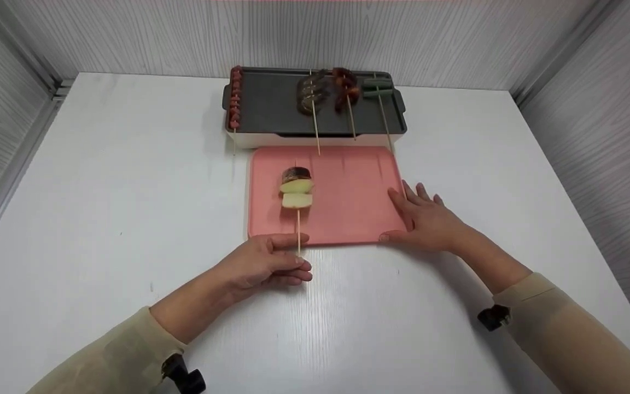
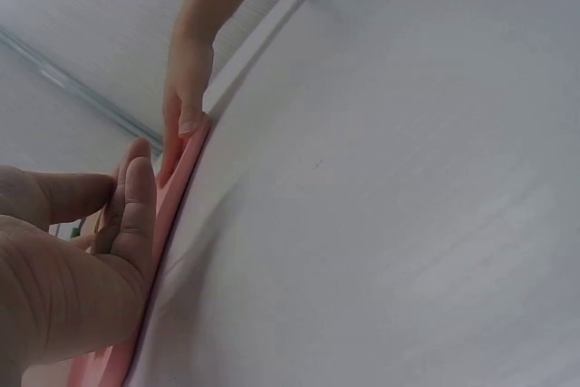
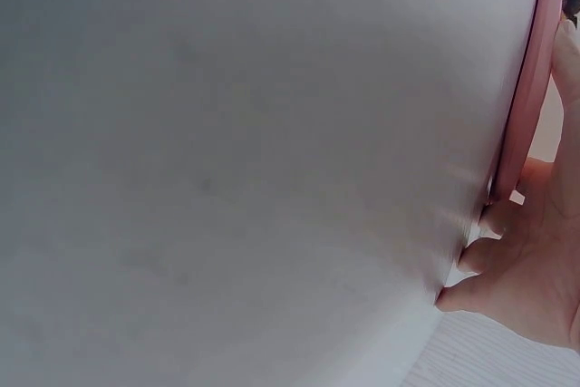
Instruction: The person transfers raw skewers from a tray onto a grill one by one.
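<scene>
My left hand [image 1: 260, 261] pinches the lower end of a wooden skewer [image 1: 298, 221] between thumb and fingers, at the front edge of a pink tray [image 1: 348, 210]. Threaded on that skewer are two pale slices [image 1: 297, 200] and a dark-topped round piece [image 1: 296, 174], which overlap the tray's left part in the head view. At the tray's front right corner my right hand [image 1: 430, 221] rests with fingers spread and fairly straight, the thumb at the front rim. In the left wrist view the left fingers [image 2: 136, 201] hide most of the skewer.
Behind the tray stands a dark griddle [image 1: 271, 104] on a white base. It bears a thin red skewer [image 1: 235, 101] at the left, and at the right a brown skewer [image 1: 312, 93], a dark red one [image 1: 346, 90] and a green one [image 1: 378, 87]. Their sticks overhang its front.
</scene>
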`<state>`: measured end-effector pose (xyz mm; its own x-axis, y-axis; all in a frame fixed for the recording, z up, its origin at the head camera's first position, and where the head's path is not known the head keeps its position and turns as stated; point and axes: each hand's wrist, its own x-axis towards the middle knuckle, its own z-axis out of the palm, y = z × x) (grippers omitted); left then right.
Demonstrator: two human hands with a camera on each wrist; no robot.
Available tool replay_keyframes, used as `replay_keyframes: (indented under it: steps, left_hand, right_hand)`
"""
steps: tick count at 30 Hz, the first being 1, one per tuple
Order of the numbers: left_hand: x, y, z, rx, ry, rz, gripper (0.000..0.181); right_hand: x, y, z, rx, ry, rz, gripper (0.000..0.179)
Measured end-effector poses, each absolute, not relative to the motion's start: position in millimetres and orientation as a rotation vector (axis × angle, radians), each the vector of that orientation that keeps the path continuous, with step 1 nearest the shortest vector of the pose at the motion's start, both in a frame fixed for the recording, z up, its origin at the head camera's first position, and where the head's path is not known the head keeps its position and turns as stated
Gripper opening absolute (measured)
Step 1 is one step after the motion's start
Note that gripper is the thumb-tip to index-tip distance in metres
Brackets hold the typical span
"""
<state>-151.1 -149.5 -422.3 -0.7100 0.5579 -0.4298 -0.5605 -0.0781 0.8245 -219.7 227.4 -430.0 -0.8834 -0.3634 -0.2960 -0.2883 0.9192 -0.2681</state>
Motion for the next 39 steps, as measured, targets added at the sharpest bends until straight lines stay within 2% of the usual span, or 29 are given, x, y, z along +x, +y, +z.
replay_keyframes:
  steps: [12, 21, 39]
  left_hand:
    - [-150, -159, -419, 0.043, 1.511, 1.859, 0.063]
    - [-155, -172, -400, 0.134, 1.569, 1.87, 0.063]
    - [-212, -179, -366, 0.081, 1.684, 1.863, 0.059]
  right_hand:
    - [-221, 227, -431, -0.475, 2.736, -0.304, 0.112]
    - [-222, 228, -432, -0.455, 2.729, -0.281, 0.115]
    - [-222, 227, -431, -0.458, 2.729, -0.293, 0.116]
